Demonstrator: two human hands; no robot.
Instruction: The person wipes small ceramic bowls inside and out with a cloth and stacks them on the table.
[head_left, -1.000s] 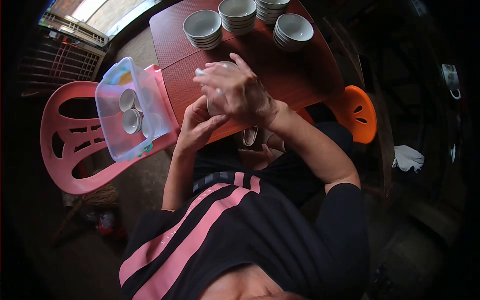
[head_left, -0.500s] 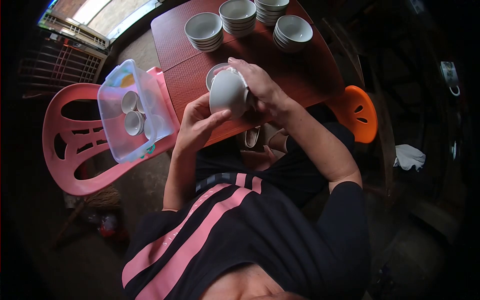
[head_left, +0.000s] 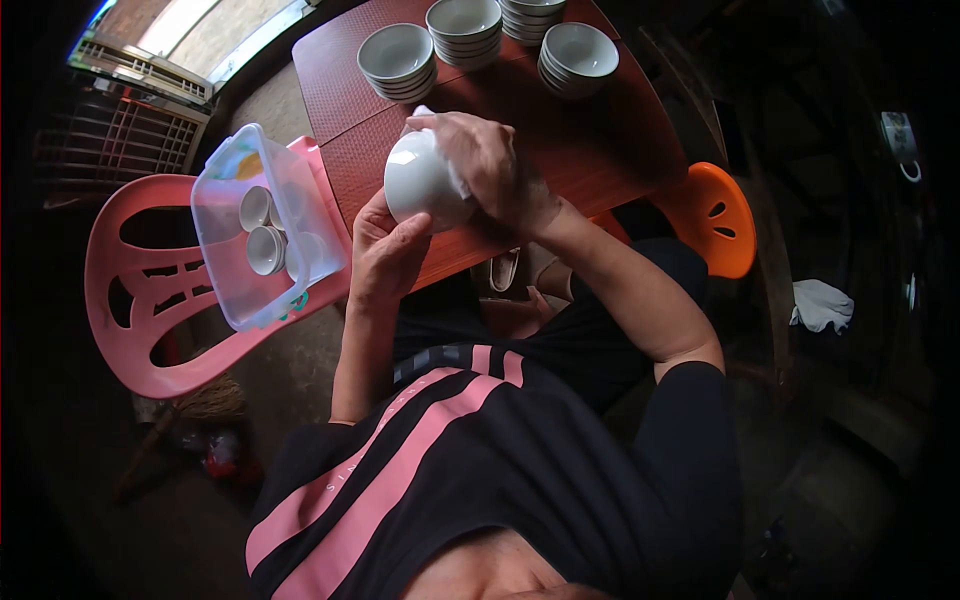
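Observation:
A white bowl (head_left: 422, 180) is tilted over the near edge of the table, its outer side facing up toward me. My left hand (head_left: 388, 245) grips it from below left, thumb on its outside. Pressed over its right side is my right hand (head_left: 490, 165), fingers bent around a white cloth (head_left: 458, 178) that lies against the bowl. Part of the cloth also shows above the fingers. The palm of my right hand and the bowl's inside are hidden.
Several stacks of white bowls (head_left: 397, 55) stand along the far side of the red table (head_left: 345, 150). A clear plastic bin (head_left: 215, 270) with several small cups (head_left: 266, 250) rests on a pink chair (head_left: 120, 270). An orange stool (head_left: 725, 225) is at the right.
The bowl has moved slightly left and turned, so more of its rounded outside shows. My right hand with the cloth has shifted left across it. The small dish behind it is now hidden.

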